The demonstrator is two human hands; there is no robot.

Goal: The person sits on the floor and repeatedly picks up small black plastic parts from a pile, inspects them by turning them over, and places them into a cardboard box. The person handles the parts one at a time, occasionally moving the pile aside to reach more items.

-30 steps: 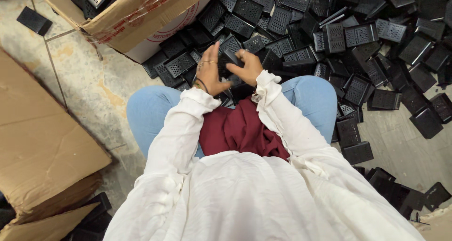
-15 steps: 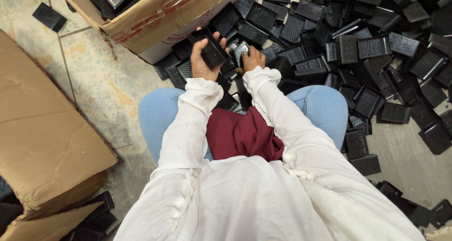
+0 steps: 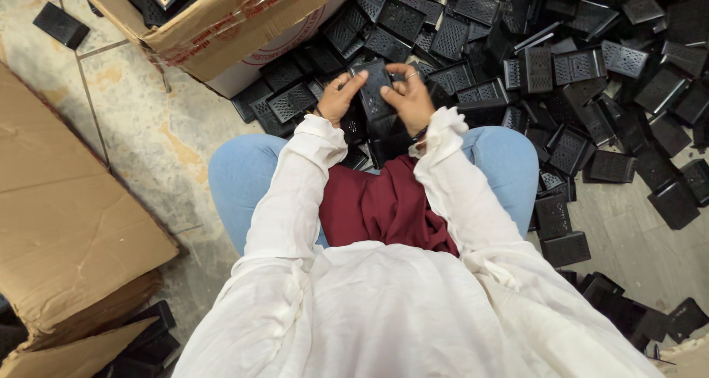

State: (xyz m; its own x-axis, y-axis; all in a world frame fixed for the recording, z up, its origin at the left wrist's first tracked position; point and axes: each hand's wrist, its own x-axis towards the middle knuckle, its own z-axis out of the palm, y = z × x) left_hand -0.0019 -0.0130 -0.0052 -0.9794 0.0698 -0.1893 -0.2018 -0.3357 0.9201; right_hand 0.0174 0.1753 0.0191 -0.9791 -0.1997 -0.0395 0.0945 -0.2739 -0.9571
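Seen from above, seated on the pale stone-tile floor [image 3: 140,134] with knees in light blue jeans [image 3: 236,178] spread wide and a dark red cloth [image 3: 384,204] bunched in the lap. Both arms in loose white sleeves [image 3: 295,178] stretched toward twelve o'clock, meeting just above the knees. Left hand [image 3: 338,99] closed on the left edge of a small black rectangular plastic casing [image 3: 375,90], index finger laid up along its side. Right hand [image 3: 408,97] clasping the same casing from the right, a ring on one finger, fingertips curled over its top edge. Each hand's grip therefore clenched on that one piece, held upright and slightly tilted between them, clear of the floor. Behind and around it, from twelve to four o'clock, a dense heap of matching black perforated plastic casings [image 3: 561,67], many showing grid-patterned faces, some flat, some on edge, spilling past the right knee down toward five o'clock. At eleven o'clock, an open brown cardboard box [image 3: 244,16] with more of the black pieces inside, its corner just beside the left hand. At nine o'clock, a large flattened sheet of brown cardboard [image 3: 66,223] lying on the floor, well apart from the hands. One stray black casing [image 3: 61,25] alone on the tiles at ten o'clock.
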